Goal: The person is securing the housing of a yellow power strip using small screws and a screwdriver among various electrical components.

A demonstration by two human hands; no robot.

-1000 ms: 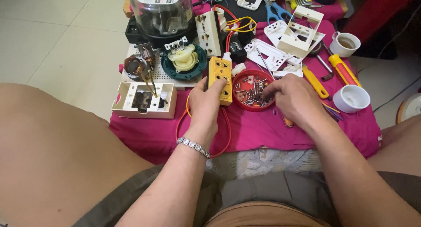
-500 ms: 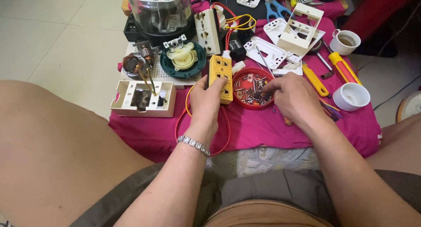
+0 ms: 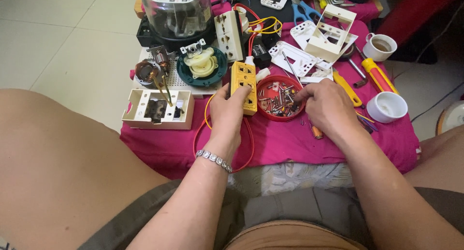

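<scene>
My left hand (image 3: 227,112) grips the near end of a yellow socket strip (image 3: 243,83) lying on the pink cloth (image 3: 285,139). A red cable (image 3: 249,139) loops from the strip under my wrist. Just right of the strip sits a red dish (image 3: 277,115) filled with several screws (image 3: 278,99). My right hand (image 3: 328,107) rests at the dish's right rim, fingertips curled among the screws; whether it pinches one is hidden.
A glass-domed meter (image 3: 176,11), white socket block (image 3: 229,35), green round part (image 3: 202,66) and cream box (image 3: 157,110) stand left. White plates (image 3: 295,54), a frame (image 3: 333,35), yellow screwdrivers (image 3: 379,76), two cups (image 3: 386,107) and blue scissors (image 3: 304,11) lie right.
My right hand has stayed at the dish with fingers shifting slightly among the screws. The left hand keeps its hold on the strip.
</scene>
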